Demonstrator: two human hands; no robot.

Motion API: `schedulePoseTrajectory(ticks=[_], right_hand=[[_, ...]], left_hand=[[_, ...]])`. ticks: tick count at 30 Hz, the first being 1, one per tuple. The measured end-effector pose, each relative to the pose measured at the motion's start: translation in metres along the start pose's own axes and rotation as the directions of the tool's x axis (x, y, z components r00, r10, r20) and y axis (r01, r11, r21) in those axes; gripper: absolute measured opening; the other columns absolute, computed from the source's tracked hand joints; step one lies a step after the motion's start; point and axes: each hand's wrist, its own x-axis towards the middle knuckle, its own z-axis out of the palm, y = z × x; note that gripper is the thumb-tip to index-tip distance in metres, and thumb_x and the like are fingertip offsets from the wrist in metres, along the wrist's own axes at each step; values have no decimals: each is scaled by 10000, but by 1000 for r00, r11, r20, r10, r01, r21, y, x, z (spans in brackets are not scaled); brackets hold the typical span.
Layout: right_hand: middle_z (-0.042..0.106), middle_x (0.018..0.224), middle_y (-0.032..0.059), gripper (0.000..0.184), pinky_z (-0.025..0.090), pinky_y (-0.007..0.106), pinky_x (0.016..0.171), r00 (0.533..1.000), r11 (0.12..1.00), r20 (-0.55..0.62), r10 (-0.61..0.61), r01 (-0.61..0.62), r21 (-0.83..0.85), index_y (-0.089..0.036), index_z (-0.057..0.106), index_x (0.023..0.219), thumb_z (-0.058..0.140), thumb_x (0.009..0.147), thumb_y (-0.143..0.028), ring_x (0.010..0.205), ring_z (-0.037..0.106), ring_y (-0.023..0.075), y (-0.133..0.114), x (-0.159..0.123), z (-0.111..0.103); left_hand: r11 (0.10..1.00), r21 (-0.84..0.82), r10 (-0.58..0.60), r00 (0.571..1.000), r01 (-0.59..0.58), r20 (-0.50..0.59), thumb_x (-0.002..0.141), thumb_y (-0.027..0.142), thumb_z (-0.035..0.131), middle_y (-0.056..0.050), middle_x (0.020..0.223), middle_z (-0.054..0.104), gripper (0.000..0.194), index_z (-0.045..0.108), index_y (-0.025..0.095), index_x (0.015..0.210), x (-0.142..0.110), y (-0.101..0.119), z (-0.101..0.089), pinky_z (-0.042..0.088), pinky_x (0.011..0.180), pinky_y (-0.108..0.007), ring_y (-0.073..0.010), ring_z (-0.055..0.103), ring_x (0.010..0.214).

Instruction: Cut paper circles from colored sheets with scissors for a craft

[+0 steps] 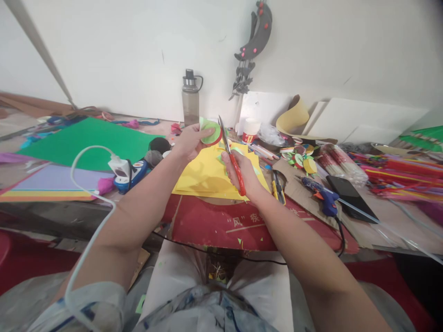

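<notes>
My left hand (191, 139) pinches a round piece of light green paper (209, 131) that has a red rim along its lower right side. Close by on the right, a pair of scissors (232, 154) with red handles points upward, its blades beside the green piece. My right hand (245, 171) is wrapped round the scissors' handles. Whether the blades touch the paper I cannot tell. Beneath both hands lie yellow sheets (204, 177), with small green scraps on and around them.
A grey bottle (190, 101) and a paper cup (250, 130) stand near the wall. At right lie a yellow utility knife (278, 188), a blue glue gun (323, 196) and a black phone (351, 198). A power strip (130, 175) and green sheet (90, 140) are at left.
</notes>
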Motion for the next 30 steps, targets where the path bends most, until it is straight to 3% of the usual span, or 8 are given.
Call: schedulePoseTrajectory(ticks=[8, 30], right_hand=[[388, 613, -44, 590, 300, 261, 487, 1000, 999, 14, 21, -21, -29, -255, 400, 799, 513, 915, -823, 535, 388, 121, -2, 0, -1], [445, 629, -26, 584, 355, 314, 594, 1000, 991, 10, -28, 29, -131, -253, 430, 797, 474, 942, -817, 598, 463, 156, -6, -1, -5]], left_hand=[[999, -27, 19, 999, -20, -33, 592, 288, 983, -42, 802, 768, 355, 737, 142, 801, 0, 1, 0, 599, 736, -258, -174, 742, 801], [995, 95, 0, 999, -4, 42, 538, 300, 1003, -36, 726, 732, 389, 698, 133, 714, -3, 12, -1, 558, 696, -250, -162, 703, 738]])
